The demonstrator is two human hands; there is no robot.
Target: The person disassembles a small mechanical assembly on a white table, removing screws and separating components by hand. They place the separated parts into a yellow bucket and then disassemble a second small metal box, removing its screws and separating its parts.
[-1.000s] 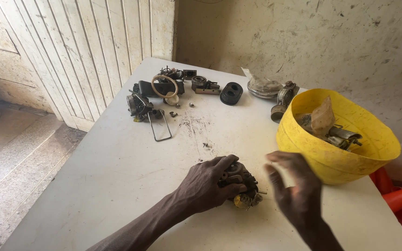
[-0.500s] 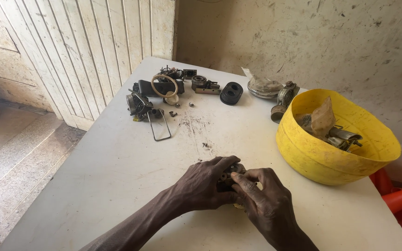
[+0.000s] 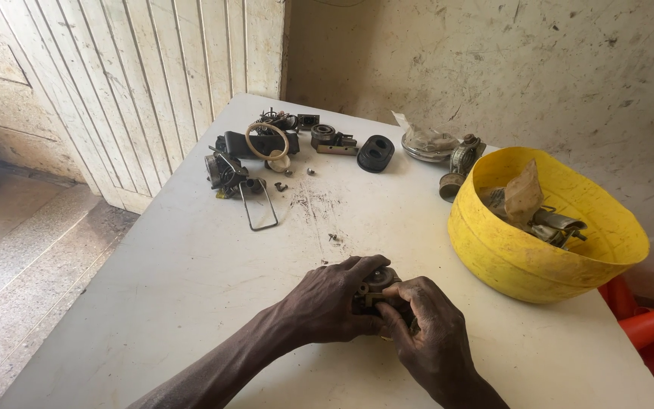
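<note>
**Both hands closed on the small metal part**

At the lower middle of the head view, my left hand (image 3: 334,299) and my right hand (image 3: 425,337) meet over a small grimy metal part (image 3: 376,284) resting on the white table (image 3: 191,303). The left fingers curl around its far side, clenched on it; the right fingers pinch in from the near side, gripping the same piece. Most of the part is hidden under my fingers, so I cannot tell what my fingertips are working.

In the upper middle of the frame lies a scatter of dismantled pieces: a tan ring (image 3: 268,140), a black rubber block (image 3: 375,152), a bent wire clip (image 3: 259,204) and a few loose screws. At the right stands a yellow bowl (image 3: 493,257) with more metal pieces and a scrap of brown paper inside.

As I judge it, a good deal has been taken apart and laid out already, while the piece in my hands is mid-handling, with nothing yet set down.

Against the frame a second ago, my right hand, then open and apart at the right, has come in and closed on the part; the left has kept its hold.
</note>
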